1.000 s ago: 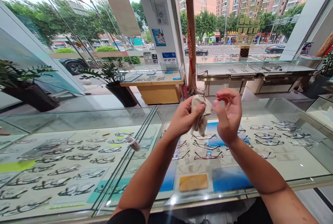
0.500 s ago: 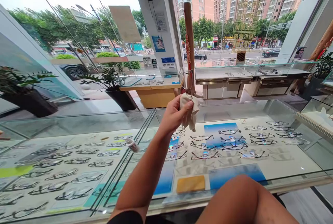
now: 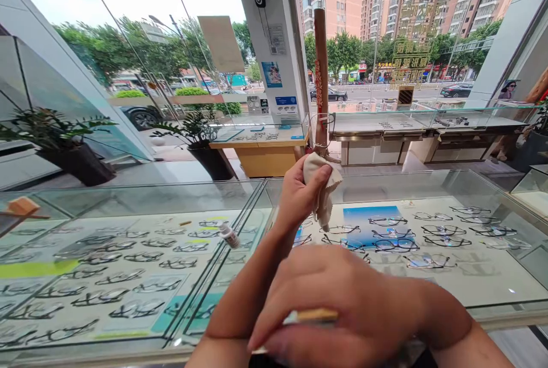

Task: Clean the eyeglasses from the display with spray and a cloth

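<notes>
My left hand (image 3: pixel 306 188) is closed on a pale cleaning cloth (image 3: pixel 324 208), which hangs down below the fingers. A thin-rimmed pair of glasses (image 3: pixel 329 138) sticks up out of the cloth, the rest covered by it. Close to the camera, over my left forearm, my right hand (image 3: pixel 325 294) is bent at the fingers and partly blurred. A gap shows between its thumb and forefinger, with nothing visible held there. Left of the left forearm, a small white bottle (image 3: pixel 229 235) sits on the glass display case (image 3: pixel 214 199).
Rows of eyeglass frames (image 3: pixel 148 285) fill the case on the left, with more frames (image 3: pixel 445 231) on the right. A wooden object (image 3: pixel 22 206) juts in at the left edge. Potted plants (image 3: pixel 209 154) and further counters (image 3: pixel 372 134) stand beyond.
My right hand has come into view low in the middle; before, only its bent arm showed. The left hand keeps the cloth and glasses. The view has shifted slightly left.
</notes>
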`<state>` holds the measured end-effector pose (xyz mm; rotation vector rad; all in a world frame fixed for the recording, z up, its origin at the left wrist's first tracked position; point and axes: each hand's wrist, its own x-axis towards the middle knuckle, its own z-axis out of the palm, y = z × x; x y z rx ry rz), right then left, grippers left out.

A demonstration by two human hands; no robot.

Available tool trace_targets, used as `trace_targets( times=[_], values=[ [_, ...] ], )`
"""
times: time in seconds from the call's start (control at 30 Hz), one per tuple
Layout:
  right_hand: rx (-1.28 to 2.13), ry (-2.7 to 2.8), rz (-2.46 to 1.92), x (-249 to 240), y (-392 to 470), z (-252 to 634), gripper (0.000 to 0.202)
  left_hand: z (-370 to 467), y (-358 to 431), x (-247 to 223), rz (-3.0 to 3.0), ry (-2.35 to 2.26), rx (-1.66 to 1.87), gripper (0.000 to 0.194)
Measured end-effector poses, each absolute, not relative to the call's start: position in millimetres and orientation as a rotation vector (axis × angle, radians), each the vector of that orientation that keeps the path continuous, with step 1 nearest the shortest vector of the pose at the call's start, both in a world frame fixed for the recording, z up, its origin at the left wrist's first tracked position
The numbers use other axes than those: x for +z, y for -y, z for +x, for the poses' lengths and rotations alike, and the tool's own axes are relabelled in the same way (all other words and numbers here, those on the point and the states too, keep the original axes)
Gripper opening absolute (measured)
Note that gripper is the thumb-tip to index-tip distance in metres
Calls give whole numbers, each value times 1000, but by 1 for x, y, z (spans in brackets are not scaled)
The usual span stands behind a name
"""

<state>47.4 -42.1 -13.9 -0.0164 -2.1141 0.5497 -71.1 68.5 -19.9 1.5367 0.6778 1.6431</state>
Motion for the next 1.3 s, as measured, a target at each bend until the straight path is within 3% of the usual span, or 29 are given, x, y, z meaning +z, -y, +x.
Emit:
trace_targets(
  times=[0.23, 0.53, 0.87, 1.3],
  values=[
    [641, 1326, -564, -16, -36, 77, 9, -55, -54, -25, 1431, -646, 1739, 50],
    [883, 1189, -504, -29, -51, 61, 10, -51, -58, -33, 1387, -636, 1548, 55],
    [1231, 927, -481, -18, -54, 72, 12, -68, -62, -28, 1737, -483, 1216, 41],
    [1241, 939, -388, -23, -42, 50, 13, -43, -54, -42, 1556, -676, 1751, 46]
  ],
)
